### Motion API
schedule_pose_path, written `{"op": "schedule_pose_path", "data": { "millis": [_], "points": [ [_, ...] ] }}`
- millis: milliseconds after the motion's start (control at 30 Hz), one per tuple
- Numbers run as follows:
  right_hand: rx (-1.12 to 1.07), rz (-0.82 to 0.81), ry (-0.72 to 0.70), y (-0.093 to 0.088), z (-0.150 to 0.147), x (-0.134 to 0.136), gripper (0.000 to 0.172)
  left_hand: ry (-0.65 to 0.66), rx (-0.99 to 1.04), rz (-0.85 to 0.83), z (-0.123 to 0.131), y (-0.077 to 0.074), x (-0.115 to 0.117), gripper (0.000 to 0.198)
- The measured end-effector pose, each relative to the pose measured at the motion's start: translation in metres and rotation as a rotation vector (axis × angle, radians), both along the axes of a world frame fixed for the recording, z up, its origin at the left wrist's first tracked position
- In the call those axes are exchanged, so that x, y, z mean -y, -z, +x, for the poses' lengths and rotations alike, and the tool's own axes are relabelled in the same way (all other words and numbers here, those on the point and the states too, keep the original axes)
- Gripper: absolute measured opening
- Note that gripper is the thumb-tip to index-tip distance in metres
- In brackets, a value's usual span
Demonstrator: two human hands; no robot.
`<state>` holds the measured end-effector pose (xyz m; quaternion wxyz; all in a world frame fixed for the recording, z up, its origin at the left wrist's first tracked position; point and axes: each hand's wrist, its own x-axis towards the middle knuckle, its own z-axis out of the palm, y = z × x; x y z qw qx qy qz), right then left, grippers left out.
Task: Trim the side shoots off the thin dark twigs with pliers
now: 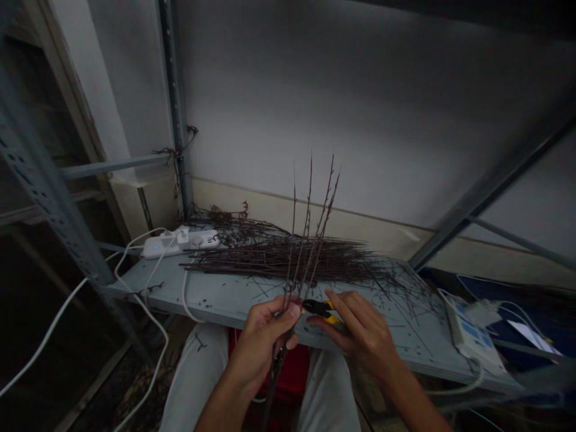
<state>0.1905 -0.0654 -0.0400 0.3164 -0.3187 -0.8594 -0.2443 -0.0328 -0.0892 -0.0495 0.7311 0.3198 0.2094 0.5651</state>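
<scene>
Several thin dark twigs (308, 231) stand nearly upright in my left hand (265, 336), whose fingers and thumb are wrapped round their lower part. The thicker ends run down below the hand, toward my lap. My right hand (360, 327) grips yellow-handled cutting pliers (318, 308) with a black head. The pliers' jaws point left and meet the twigs right beside my left thumb; whether they bite into a twig is too dark to tell. Behind both hands a large pile of similar twigs (252, 259) lies lengthwise on the grey shelf (216, 301).
A white power strip (155, 245) with plugs and cables sits at the shelf's left end. Another white power strip (472, 336) is at the right. Twig scraps are scattered along the shelf. Metal posts (173, 108) frame both sides, and a white cable (157, 336) hangs at the left.
</scene>
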Motion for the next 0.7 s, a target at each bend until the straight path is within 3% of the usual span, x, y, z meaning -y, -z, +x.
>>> {"op": "schedule_pose_path", "data": {
  "millis": [133,233,367,467,567,700],
  "points": [
    [-0.082,-0.062,0.016,0.011,-0.008,0.0,0.043,-0.035,-0.012,0.007,-0.003,0.003,-0.004,0.029],
    [-0.318,-0.187,0.077,0.014,-0.02,0.002,0.023,-0.112,-0.03,-0.039,-0.003,0.009,-0.008,0.034],
    [-0.698,-0.495,0.264,0.002,-0.039,0.008,0.03,-0.158,-0.071,-0.055,-0.003,0.014,-0.012,0.039],
    [-0.874,-0.714,0.22,-0.013,-0.052,0.014,0.036,-0.138,-0.113,-0.001,-0.001,0.015,-0.01,0.038],
    [-0.962,-0.785,0.111,-0.026,-0.066,0.018,0.039,-0.146,-0.165,0.045,0.002,0.013,-0.006,0.036],
    [-0.976,-0.743,0.074,-0.039,-0.077,0.014,0.035,-0.153,-0.195,0.094,0.004,0.012,-0.003,0.036]
  ]
}}
